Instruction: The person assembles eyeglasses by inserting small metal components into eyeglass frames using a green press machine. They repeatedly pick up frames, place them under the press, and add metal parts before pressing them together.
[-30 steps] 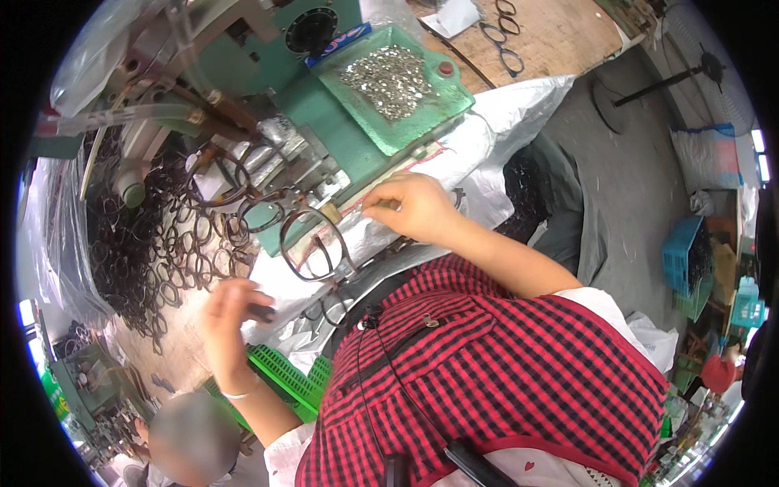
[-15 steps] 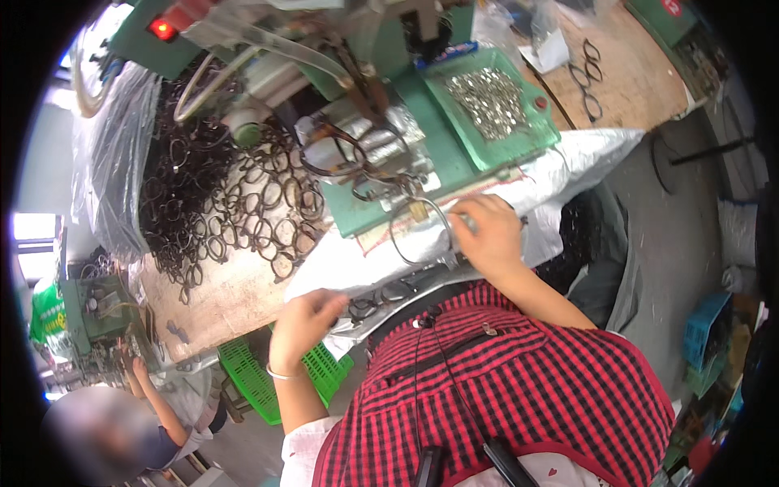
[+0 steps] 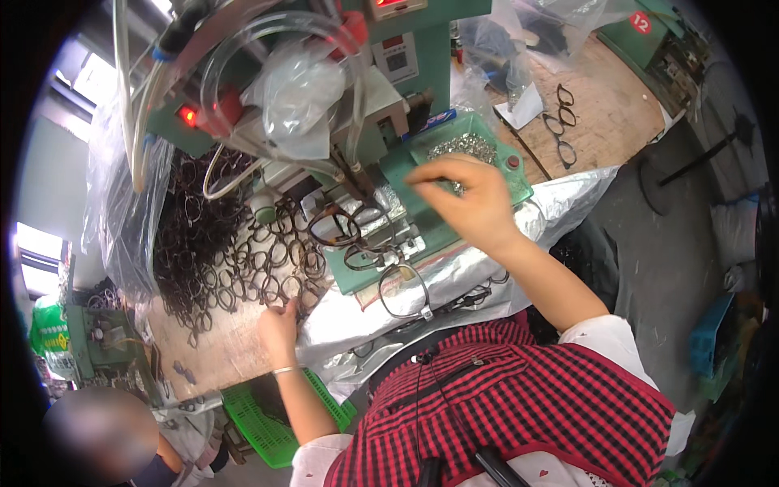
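My left hand (image 3: 280,331) is at the near right edge of a heap of dark eyeglass frames (image 3: 235,272), its fingers closed on one frame there. Raised over the near side of a green tray (image 3: 513,174), my right hand (image 3: 475,203) has thumb and fingers bent together; anything between the fingertips is too small to make out. Small shiny metal parts (image 3: 464,148) fill the tray. Left of this hand, a brown tortoiseshell eyeglass frame (image 3: 334,227) sits at the green machine (image 3: 357,280). A round clear lens with a thin rim (image 3: 403,290) stands in front.
Silver sheeting (image 3: 519,272) covers the near edge, with dark frames on it. Several black frames (image 3: 565,122) lie on the right-hand board. A green basket (image 3: 260,426) stands below the table. Clear tubes (image 3: 219,73) hang above. Another person sits at lower left.
My left hand has moved from above the silver sheeting to the frame heap and closed on a frame. My right hand has left the round lens and gone up to the tray. The view has shifted.
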The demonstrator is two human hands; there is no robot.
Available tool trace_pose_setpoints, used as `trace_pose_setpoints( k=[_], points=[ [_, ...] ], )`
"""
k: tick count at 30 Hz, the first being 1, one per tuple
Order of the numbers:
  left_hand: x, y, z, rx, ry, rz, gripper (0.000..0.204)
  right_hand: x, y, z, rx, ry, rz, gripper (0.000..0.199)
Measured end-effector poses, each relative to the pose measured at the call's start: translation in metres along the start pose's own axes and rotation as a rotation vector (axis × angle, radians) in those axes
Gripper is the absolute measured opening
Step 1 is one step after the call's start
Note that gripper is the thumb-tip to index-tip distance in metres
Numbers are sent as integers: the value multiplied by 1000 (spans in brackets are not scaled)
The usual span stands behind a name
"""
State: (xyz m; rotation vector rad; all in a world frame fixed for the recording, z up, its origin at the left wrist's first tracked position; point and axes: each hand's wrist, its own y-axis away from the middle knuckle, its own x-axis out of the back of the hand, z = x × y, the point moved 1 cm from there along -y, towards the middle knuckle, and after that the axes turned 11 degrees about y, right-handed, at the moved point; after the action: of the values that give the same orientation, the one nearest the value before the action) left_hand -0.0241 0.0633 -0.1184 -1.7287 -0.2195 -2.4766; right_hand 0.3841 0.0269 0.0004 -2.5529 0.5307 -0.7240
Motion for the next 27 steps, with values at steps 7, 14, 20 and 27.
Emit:
trace_pose_setpoints(
  k=[7,14,20,27],
  points=[
    [25,28,52,-220,1641,142,15,-50,-5,-6,-134,-322,57,45],
    [126,18,210,-966,1622,36,29,-55,-6,-26,-356,-632,-14,48],
    [124,24,219,-836,1966,-347,38,-25,10,-66,-512,-890,-116,62],
    [107,59,204,-970,1619,92,19,17,28,14,-149,190,19,48]
  ],
)
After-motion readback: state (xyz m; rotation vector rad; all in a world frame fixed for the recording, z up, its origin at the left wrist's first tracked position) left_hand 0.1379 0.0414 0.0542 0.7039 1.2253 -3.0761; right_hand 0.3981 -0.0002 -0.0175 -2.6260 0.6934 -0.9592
